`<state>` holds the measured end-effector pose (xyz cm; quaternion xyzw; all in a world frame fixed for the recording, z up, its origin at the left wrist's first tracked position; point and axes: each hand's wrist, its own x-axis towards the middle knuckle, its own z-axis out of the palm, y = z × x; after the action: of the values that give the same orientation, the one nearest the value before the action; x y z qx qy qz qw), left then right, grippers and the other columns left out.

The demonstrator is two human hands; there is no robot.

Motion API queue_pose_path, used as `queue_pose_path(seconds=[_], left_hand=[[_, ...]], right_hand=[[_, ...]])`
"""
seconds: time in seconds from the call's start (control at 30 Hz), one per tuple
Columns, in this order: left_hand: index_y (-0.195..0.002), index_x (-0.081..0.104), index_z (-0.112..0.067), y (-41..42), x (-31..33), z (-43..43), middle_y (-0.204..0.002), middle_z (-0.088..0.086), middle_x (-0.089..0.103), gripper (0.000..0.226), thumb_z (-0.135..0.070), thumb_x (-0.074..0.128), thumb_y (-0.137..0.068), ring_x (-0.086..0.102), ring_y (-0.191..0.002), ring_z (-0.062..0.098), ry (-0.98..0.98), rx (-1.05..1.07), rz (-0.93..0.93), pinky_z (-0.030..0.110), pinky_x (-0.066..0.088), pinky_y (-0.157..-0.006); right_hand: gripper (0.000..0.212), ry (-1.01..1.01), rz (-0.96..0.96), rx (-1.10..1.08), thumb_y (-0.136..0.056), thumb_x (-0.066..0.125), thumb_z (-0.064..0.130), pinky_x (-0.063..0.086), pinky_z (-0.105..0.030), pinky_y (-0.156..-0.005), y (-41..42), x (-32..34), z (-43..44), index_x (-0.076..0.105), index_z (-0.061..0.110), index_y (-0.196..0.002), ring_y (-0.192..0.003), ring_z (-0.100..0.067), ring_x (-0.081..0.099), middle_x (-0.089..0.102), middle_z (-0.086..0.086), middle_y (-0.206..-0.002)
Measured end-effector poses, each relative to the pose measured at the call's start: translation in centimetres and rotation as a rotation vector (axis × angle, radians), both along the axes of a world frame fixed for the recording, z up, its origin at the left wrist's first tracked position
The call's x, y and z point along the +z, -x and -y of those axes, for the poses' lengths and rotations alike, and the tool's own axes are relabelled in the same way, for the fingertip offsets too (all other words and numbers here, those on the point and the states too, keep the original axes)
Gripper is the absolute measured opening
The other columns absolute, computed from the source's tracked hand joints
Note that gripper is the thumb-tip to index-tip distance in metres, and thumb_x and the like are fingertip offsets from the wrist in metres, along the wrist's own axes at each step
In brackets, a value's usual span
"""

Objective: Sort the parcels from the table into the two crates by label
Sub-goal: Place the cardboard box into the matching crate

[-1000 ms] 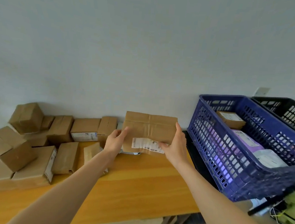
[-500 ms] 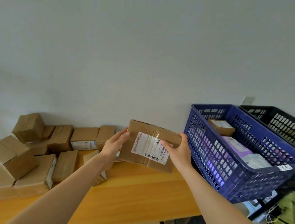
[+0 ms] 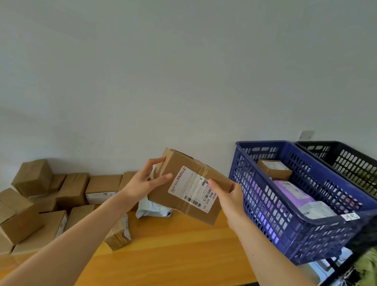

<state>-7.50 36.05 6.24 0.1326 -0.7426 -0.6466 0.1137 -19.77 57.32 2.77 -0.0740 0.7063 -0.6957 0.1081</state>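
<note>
Now your left hand (image 3: 145, 183) grips the left end of a brown parcel (image 3: 177, 162), thumb on the front and fingers curled round the edge. Your right hand (image 3: 228, 196) grips the right side, with the thumb pressed on the white label (image 3: 190, 188). You hold the parcel up in the air, tilted, above the far part of the wooden table (image 3: 174, 254) — the label faces you.

Just under the parcel a crumpled white bag (image 3: 153, 210) lies on the table. To the left sits a heap of brown boxes (image 3: 73, 190), some lying on others, close to the wall.

To the right, just beside the table, stands the blue crate (image 3: 265, 219). Inside it are a small brown box (image 3: 273, 170) at the far end, a purple bag (image 3: 292, 191) in the middle and a grey bag (image 3: 317, 209) at the near end. The black crate (image 3: 357, 169) stands just beside the blue one, on its right — you cannot tell what is in it.
</note>
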Motion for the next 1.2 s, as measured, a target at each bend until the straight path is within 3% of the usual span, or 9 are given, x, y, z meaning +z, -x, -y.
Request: queue_pose_path(seconds=[0.1, 0.3, 0.47, 0.6, 0.73, 0.83, 0.93, 1.03, 1.2], left_hand=[[-0.129, 0.038, -0.054, 0.0, -0.2, 0.2, -0.124, 0.005, 0.059, 0.071, -0.042, 0.076, -0.070, 0.066, -0.101, 0.023, 0.010, 0.024, 0.044, 0.037, 0.059, -0.075], [-0.137, 0.018, -0.063, -0.9, -1.4, 0.6, -0.129, 0.005, 0.055, 0.104, -0.047, 0.083, -0.057, 0.059, -0.112, 0.029, -0.101, 0.062, 0.190, 0.049, 0.052, -0.090], [-0.143, 0.008, -0.059, -1.4, -2.5, -0.8, -0.133, 0.006, 0.049, 0.101, -0.041, 0.078, -0.072, 0.058, -0.109, 0.033, -0.251, 0.239, 0.147, 0.042, 0.057, -0.068], [-0.141, 0.003, -0.062, -1.4, -3.2, -1.8, -0.137, 0.008, 0.045, 0.119, -0.047, 0.084, -0.055, 0.057, -0.112, 0.038, -0.401, 0.323, 0.064, 0.048, 0.059, -0.069], [-0.137, 0.009, -0.065, -1.4, -3.7, -2.7, -0.134, 0.013, 0.049, 0.113, -0.048, 0.087, -0.057, 0.063, -0.104, 0.042, -0.499, 0.302, 0.019, 0.055, 0.056, -0.080], [-0.134, 0.015, -0.063, -1.6, -3.9, -2.9, -0.129, 0.016, 0.053, 0.109, -0.050, 0.088, -0.054, 0.067, -0.098, 0.041, -0.532, 0.302, 0.003, 0.056, 0.056, -0.082], [-0.134, 0.015, -0.056, -1.9, -3.9, -2.8, -0.129, 0.013, 0.054, 0.108, -0.058, 0.085, -0.053, 0.068, -0.098, 0.038, -0.474, 0.294, 0.053, 0.054, 0.053, -0.089], [-0.138, 0.030, -0.035, -2.6, -2.9, -1.7, -0.127, 0.006, 0.056, 0.092, -0.062, 0.073, -0.062, 0.061, -0.107, 0.030, -0.346, 0.307, 0.111, 0.047, 0.049, -0.094], [-0.131, 0.053, -0.028, -3.5, -0.4, 0.7, -0.118, -0.003, 0.062, 0.053, -0.055, 0.057, -0.085, 0.057, -0.110, 0.019, -0.127, 0.285, 0.097, 0.040, 0.048, -0.094]], right_hand=[[0.054, -0.019, -0.023, 0.041, -0.080, 0.077, 0.029, 0.041, -0.019, -0.065, 0.1, 0.5, 0.0, 0.047, 0.013, -0.122, -0.091, -0.002, 0.057, 0.061, 0.004, -0.108], [0.057, -0.121, -0.092, 0.128, -0.084, 0.074, 0.029, 0.045, -0.023, -0.085, 0.2, 1.4, 0.9, 0.040, 0.022, -0.129, -0.103, -0.006, 0.054, 0.055, 0.011, -0.121], [0.095, -0.163, -0.176, 0.034, -0.081, 0.076, 0.034, 0.026, -0.042, -0.114, -1.0, 0.9, 2.6, 0.015, 0.015, -0.151, -0.143, -0.023, 0.024, 0.023, -0.006, -0.157], [0.109, 0.024, 0.085, 0.160, -0.073, 0.078, 0.048, 0.029, -0.046, -0.113, -2.0, 0.2, 4.3, 0.008, 0.021, -0.152, -0.142, -0.023, 0.027, 0.022, -0.003, -0.157], [0.076, 0.200, 0.266, 0.274, -0.078, 0.076, 0.040, 0.048, -0.043, -0.079, -2.9, 0.9, 5.5, 0.029, 0.035, -0.138, -0.105, -0.014, 0.053, 0.055, 0.008, -0.117], [0.084, 0.293, 0.290, 0.297, -0.071, 0.079, 0.040, 0.053, -0.053, -0.080, -3.0, 1.2, 6.0, 0.028, 0.044, -0.137, -0.114, -0.024, 0.055, 0.057, 0.003, -0.120], [0.092, 0.316, 0.283, 0.304, -0.069, 0.082, 0.034, 0.050, -0.061, -0.089, -2.5, 1.4, 5.8, 0.025, 0.046, -0.141, -0.114, -0.029, 0.058, 0.059, -0.005, -0.125], [0.085, 0.273, 0.261, 0.339, -0.075, 0.079, 0.028, 0.053, -0.059, -0.085, -1.8, 1.7, 4.9, 0.029, 0.042, -0.142, -0.113, -0.029, 0.058, 0.060, -0.007, -0.123], [0.065, 0.177, 0.206, 0.378, -0.082, 0.072, 0.022, 0.054, -0.050, -0.079, -1.8, 2.3, 4.3, 0.040, 0.041, -0.135, -0.105, -0.027, 0.061, 0.067, -0.008, -0.113]])
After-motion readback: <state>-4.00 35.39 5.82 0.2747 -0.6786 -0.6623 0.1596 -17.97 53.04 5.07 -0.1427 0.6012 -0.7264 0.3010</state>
